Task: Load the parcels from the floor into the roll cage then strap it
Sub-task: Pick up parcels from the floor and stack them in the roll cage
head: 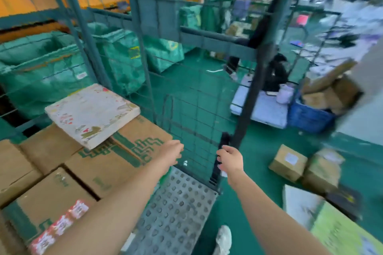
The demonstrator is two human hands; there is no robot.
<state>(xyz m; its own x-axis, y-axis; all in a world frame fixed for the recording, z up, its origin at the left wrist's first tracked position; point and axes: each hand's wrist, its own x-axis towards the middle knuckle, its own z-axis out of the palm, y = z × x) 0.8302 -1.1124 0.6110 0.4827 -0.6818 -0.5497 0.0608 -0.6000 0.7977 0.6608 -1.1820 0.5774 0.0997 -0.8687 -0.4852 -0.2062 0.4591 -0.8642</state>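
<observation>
1. My right hand point(230, 160) is curled round the black strap point(225, 138), which hangs down the front post of the roll cage point(192, 114).
2. My left hand point(173, 151) reaches over the corner of the stacked cardboard boxes point(103, 163) toward the wire side. Its fingers point away from me, so I cannot tell if they grip anything.
3. I judge the strap to be soft, limp webbing that is light and easy to twist. It is best held close to its free end and pulled taut across the opening.
4. Several parcels are not loaded yet. Two brown boxes point(288, 162) sit well to my right on the floor, and a flat green-and-white parcel point(339, 232) lies nearer me.
5. These look like stiff cardboard of unknown weight. I would take each one under opposite bottom edges with both hands.
6. The cage is filled on the left, with a flat white box point(91, 109) overhanging the top. The perforated metal base point(178, 203) is bare on the right.
7. The green floor point(259, 151) looks smooth. Green sacks point(41, 72) and other cages crowd the room behind.
</observation>
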